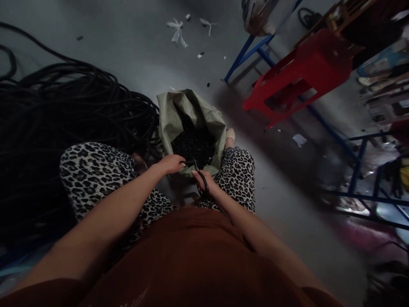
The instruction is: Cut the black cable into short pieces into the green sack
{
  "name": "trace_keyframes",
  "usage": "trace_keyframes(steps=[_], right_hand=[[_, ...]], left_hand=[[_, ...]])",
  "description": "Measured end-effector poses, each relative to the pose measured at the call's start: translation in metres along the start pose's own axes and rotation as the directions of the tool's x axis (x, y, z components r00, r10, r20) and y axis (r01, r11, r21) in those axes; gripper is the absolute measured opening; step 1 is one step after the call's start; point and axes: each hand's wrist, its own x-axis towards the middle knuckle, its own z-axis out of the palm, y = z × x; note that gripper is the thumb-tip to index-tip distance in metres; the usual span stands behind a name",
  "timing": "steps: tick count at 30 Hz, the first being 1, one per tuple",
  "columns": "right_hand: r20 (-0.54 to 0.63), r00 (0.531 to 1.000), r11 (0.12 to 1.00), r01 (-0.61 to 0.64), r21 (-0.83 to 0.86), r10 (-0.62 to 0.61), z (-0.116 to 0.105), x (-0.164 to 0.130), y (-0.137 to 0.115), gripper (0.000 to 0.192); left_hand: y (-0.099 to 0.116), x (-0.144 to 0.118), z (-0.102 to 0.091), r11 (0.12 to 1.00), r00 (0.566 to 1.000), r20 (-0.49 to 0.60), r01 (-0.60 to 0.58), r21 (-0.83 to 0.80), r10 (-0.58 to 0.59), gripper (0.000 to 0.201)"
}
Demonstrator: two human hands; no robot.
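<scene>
Between my knees stands an open woven sack with many small black pieces inside. My left hand is closed around a thin black strip, perhaps rubber or tubing, whose end sticks out over the sack's near rim. In my right hand I hold a pair of scissors with black handles. Their blades point up and away, close to the end of the strip. Whether the blades touch the strip I cannot tell.
A large heap of black tubing or hose lies to the left, reaching the sack. On the right are a red plastic stool and blue metal frames. Plastic scraps litter the grey floor ahead.
</scene>
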Motion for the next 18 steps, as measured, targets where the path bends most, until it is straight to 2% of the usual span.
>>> trace_keyframes(steps=[9,15,18], right_hand=[[0.01,1.0,0.998,0.017,-0.067,-0.017,-0.002,0.002,0.01,0.04],[-0.047,0.997,0.998,-0.056,0.038,0.058,-0.003,-0.003,0.001,0.038],[-0.013,0.993,0.987,-0.116,0.112,0.118,-0.003,-0.003,-0.003,0.04]], left_hand=[[0.001,-0.002,-0.005,0.999,1.0,0.014,0.02,0.028,-0.021,0.033],[0.0,-0.001,-0.007,0.999,1.0,0.006,0.028,0.025,-0.028,0.033],[0.001,-0.002,-0.007,1.0,1.0,-0.018,0.021,0.02,-0.021,0.033]])
